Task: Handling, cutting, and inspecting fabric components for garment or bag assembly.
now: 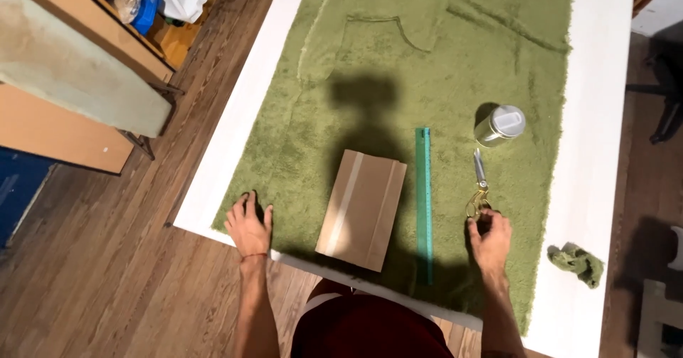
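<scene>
While the left hand (248, 228) lies flat and empty on the green fleece (441, 81) at the white table (597, 187) edge, the right hand (490, 241) curls onto the scissors (478, 187), grip unclear — rigid, probably hefty steel, best taken by the gold loops.

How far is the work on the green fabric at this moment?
Done: the green fabric lies spread on the white table, with a cardboard piece and a green ruler laid on it. In hand: the right hand is at the scissors handles; the left hand presses the fabric edge. Left: no cut shows around the cardboard.
</scene>
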